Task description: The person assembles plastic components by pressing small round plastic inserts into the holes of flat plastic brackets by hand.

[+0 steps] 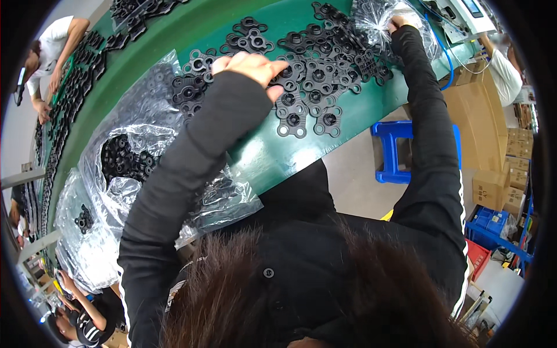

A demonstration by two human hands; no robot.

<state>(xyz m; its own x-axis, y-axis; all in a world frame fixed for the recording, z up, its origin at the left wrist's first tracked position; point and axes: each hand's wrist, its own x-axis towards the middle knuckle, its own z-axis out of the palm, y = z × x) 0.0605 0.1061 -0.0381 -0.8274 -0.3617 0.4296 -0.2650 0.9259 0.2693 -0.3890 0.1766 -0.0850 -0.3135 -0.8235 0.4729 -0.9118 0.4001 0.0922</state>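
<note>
My left hand [252, 68] is over a spread of flat black plastic parts [319, 75] with ringed ends and round centres. Its index finger points right, the thumb is apart below it, and I see nothing between the two. My right hand [399, 24] is at a clear plastic bag [371, 22] at the far right of the green table [278, 153]. Its fingers are partly lost among the bag's shiny folds, so their grip does not show. Some black parts lie beside that bag.
A large clear bag [104, 156] with small black pieces [125, 159] lies under my left forearm. A white device [467, 17] with a blue cable stands far right. Below are a blue stool [386, 152] and cardboard boxes [493, 188]. Other people work at left and right.
</note>
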